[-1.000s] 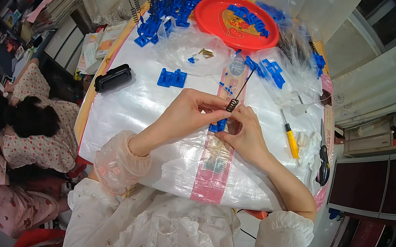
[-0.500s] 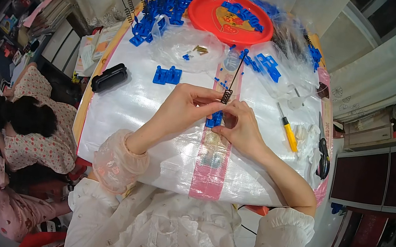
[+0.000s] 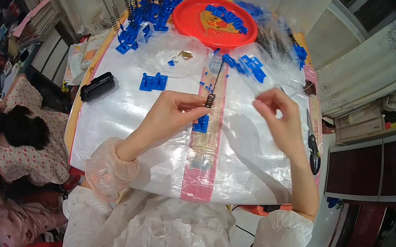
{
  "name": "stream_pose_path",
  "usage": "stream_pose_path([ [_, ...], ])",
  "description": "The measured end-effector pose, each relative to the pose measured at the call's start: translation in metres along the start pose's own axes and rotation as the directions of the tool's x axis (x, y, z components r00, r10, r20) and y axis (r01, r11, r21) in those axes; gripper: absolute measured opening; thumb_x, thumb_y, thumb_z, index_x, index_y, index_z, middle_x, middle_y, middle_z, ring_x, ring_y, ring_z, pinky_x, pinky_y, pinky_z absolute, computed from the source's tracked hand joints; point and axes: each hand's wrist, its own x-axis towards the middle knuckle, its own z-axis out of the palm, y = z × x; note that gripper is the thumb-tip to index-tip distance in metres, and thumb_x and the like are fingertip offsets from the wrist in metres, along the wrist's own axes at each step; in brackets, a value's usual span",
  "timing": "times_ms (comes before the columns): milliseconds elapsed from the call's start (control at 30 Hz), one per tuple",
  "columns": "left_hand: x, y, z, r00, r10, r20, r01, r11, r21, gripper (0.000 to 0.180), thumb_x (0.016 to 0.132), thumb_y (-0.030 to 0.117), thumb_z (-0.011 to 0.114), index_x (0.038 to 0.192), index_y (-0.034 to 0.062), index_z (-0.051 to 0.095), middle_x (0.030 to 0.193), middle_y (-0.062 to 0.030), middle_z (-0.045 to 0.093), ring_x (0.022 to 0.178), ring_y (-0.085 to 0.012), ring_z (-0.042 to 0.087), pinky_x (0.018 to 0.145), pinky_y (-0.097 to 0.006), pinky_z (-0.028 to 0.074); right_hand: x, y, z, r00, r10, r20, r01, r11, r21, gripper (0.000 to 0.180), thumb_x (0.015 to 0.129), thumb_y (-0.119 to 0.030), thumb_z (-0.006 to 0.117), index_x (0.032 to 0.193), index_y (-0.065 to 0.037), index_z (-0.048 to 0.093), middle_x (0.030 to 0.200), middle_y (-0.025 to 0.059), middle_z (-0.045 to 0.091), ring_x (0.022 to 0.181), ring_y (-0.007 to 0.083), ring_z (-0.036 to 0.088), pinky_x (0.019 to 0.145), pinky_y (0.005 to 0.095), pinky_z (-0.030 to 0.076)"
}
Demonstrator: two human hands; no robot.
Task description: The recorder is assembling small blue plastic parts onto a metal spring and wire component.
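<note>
Centrally, the left hand (image 3: 171,115) was closed in a pinch on a thin antenna rod with a coil spring (image 3: 210,100) at its lower end; the fingertips gripped at the coil. The rod's long axis ran up and slightly rightward from the grip, away from the person, its tip ending near a cluster of blue clips. Just below and to the right of the left fingertips lay a small blue plastic holder (image 3: 201,123) on the bench (image 3: 122,128), close to the coil but not visibly touching it. The left hand was plainly the nearer of the two to both rod and holder.

The right hand (image 3: 280,122) hovered well to the right of the rod, fingers loosely curled, thumb and forefinger brought near each other; whether they nipped some small part could not be told. Beyond its outer side a pair of scissors (image 3: 312,148) lay along the bench edge.

Farther out from the left hand, up and to the left, sat a blue double holder (image 3: 153,82), and farther left a black case (image 3: 97,86). Ahead of both hands stood a red round tray (image 3: 191,20) carrying blue parts, with a row of assembled rods in blue bases (image 3: 145,9) to its left. A second person, in a patterned garment (image 3: 29,151), sat beyond the left bench edge.
</note>
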Motion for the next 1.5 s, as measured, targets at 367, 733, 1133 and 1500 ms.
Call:
stream_pose_path([
  [367, -0.001, 0.002, 0.003, 0.999, -0.048, -0.005, 0.048, 0.999, 0.013, 0.03, 0.096, 0.008, 0.077, 0.123, -0.0057, 0.075, 0.106, -0.0113, 0.08, 0.087, -0.0095, 0.07, 0.078, -0.024, 0.057, -0.027, 0.114, -0.057, 0.875, 0.071, -0.479, -0.182, 0.965, -0.19, 0.042, 0.083, -0.019, 0.088, 0.117, -0.003, 0.069, 0.1, 0.0015, 0.063, 0.095, 0.0117, 0.057, 0.08, 0.0275, 0.046],
  [733, 0.001, -0.005, 0.01, 0.997, 0.04, -0.067, -0.04, 0.999, -0.011, 0.023, 0.097, 0.01, 0.077, 0.115, -0.0026, 0.079, 0.095, -0.0058, 0.079, 0.075, -0.0101, 0.068, 0.07, -0.025, 0.054, 0.005, 0.158, -0.044, 0.891, -0.011, -0.453, -0.16, 0.928, -0.337, 0.041, 0.08, -0.026, 0.09, 0.1, 0.004, 0.07, 0.097, 0.0107, 0.067, 0.088, 0.0218, 0.059, 0.081, 0.0355, 0.049],
  [1133, -0.001, -0.003, 0.006, 0.994, 0.088, -0.063, -0.083, 0.993, 0.081, 0.026, 0.096, 0.006, 0.075, 0.12, -0.0044, 0.077, 0.102, -0.0089, 0.08, 0.078, -0.0097, 0.069, 0.072, -0.025, 0.058, -0.006, 0.087, -0.021, 0.957, -0.018, -0.288, 0.059, 0.989, 0.134, 0.021, 0.103, -0.006, 0.066, 0.119, -0.004, 0.052, 0.109, 0.0067, 0.068, 0.095, 0.0106, 0.061, 0.09, 0.026, 0.046],
  [1500, -0.005, -0.003, 0.007, 0.993, 0.074, -0.087, -0.069, 0.996, 0.061, 0.026, 0.096, 0.006, 0.076, 0.119, -0.0042, 0.077, 0.105, -0.0098, 0.08, 0.079, -0.0096, 0.07, 0.073, -0.024, 0.058, -0.031, 0.08, -0.006, 0.973, 0.211, -0.088, -0.139, 0.849, 0.509, 0.029, 0.113, -0.03, 0.054, 0.13, -0.007, 0.049, 0.087, 0.0083, 0.069, 0.063, 0.0138, 0.065, 0.051, 0.0238, 0.045],
])
